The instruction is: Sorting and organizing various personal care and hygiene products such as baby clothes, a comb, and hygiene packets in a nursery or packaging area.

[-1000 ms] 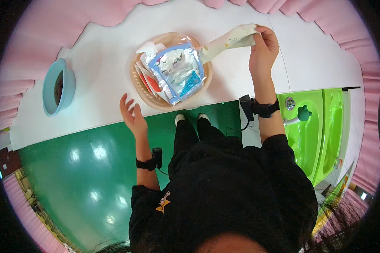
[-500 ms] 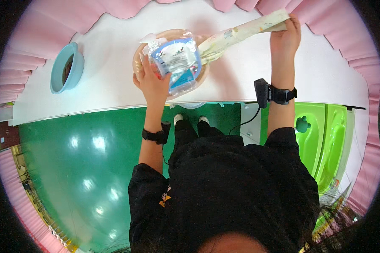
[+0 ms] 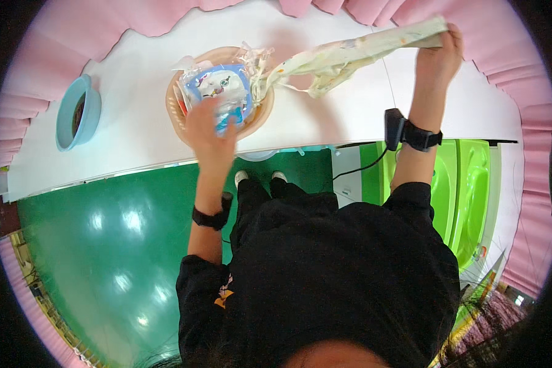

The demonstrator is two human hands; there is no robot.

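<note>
My right hand (image 3: 440, 56), at the far right of the table, is closed on one end of a long, pale, patterned cloth (image 3: 374, 44). The cloth stretches leftward, and its other end hangs into a beige plastic basket (image 3: 262, 118). Inside the basket sit clear plastic wrappings and a blue-edged package (image 3: 219, 78) with small printed pictures. Over the basket's near left side is my left hand (image 3: 208, 132), blurred by motion. Its thumb stands apart from the fingers and nothing shows in its grasp; whether it touches the package is unclear.
On the white table (image 3: 129, 122), a light blue basin (image 3: 89, 113) with something dark in it stands to the left. Pink pleated curtain (image 3: 129, 15) lines the back edge. Bright green moulded trays (image 3: 472, 196) lie below the table at right. A black cable (image 3: 362, 172) hangs from my right wrist strap.
My right hand has moved right, drawing the cloth further from the basket. My left hand has come off the package toward me. The whole view has shifted, so the basket and basin appear further left.
</note>
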